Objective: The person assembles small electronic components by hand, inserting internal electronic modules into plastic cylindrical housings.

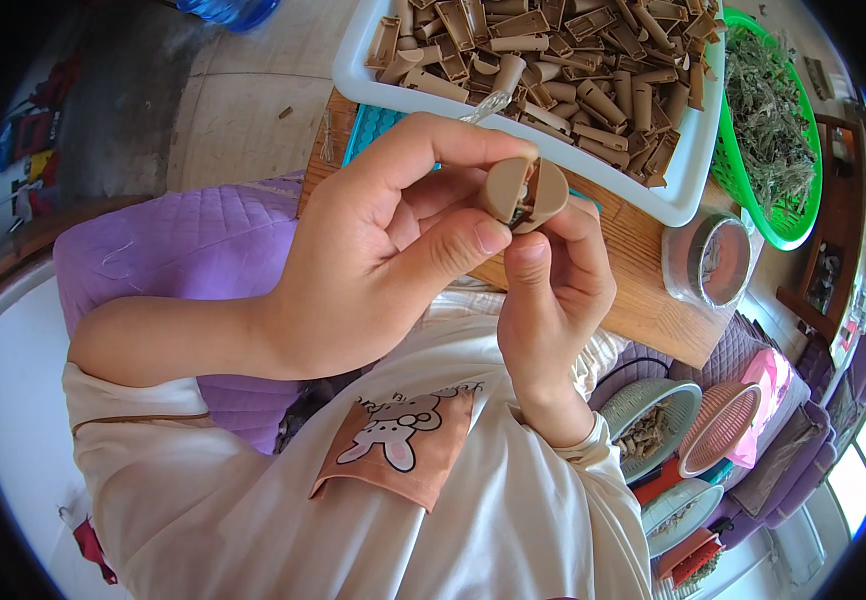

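Tan plastic shell halves [525, 192] sit mid-frame, pinched between left hand [373, 250] and right hand [553, 290]; uneven thumb pressure could misalign them, dropping the piece beside the white tray [673, 205].

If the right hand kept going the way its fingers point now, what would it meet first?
Beyond the tan plastic part it already grips, the right hand would likely meet the white tray's near wall first, though depth is hard to judge.

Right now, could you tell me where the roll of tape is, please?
In the head view, the roll of tape lies at the right on the wooden board, just below the white tray of tan parts and beside the green basket.
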Tool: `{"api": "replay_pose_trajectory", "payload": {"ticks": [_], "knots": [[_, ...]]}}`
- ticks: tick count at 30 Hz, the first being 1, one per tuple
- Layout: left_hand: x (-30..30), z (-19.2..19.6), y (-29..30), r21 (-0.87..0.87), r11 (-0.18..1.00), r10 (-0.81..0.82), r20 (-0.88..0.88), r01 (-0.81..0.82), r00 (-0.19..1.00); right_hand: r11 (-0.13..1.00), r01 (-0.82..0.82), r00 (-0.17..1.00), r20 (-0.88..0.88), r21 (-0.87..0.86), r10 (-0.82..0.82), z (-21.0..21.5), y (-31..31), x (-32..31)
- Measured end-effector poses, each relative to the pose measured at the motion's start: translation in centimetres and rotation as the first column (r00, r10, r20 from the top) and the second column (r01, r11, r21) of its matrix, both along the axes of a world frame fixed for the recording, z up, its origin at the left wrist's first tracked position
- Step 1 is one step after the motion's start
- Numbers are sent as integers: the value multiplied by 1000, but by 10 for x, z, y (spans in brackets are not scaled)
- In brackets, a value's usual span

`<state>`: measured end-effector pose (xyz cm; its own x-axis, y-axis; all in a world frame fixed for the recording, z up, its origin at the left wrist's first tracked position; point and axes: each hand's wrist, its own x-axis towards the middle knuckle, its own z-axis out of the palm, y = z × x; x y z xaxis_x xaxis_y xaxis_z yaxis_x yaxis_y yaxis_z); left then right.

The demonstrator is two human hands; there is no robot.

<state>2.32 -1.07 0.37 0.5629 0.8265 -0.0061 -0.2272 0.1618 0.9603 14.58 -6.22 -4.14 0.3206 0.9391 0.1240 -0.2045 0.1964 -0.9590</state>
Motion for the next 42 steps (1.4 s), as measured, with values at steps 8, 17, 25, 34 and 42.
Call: {"api": "replay_pose_trajectory", "payload": {"ticks": [8, 17, 25, 34, 42], "knots": [[-1, -2, 0, 49, 999, 6, -35, -5, 999, 1000, 1, 995, 95, -5, 0, 3, 1, -4], [-2, 6, 0, 158, 987, -13, -173, 40, 985, 989, -31, 987, 149, -146, 53, 12, 6, -12], [-5, 12, 8, 523, 822, 26, -431, 226, 902, 986, -165, 973, 166, 3, 163, 5, -6, -30], [-2, 6, 0, 212, 966, -70, -324, 144, 944, 972, -232, 922, 325, 32, 209, 1, 0, -14], [-15, -5, 29, -654, 626, -266, 332, 425, 905, 936, 151, 739, 665, -317, 106, 18, -17, 151]]}}
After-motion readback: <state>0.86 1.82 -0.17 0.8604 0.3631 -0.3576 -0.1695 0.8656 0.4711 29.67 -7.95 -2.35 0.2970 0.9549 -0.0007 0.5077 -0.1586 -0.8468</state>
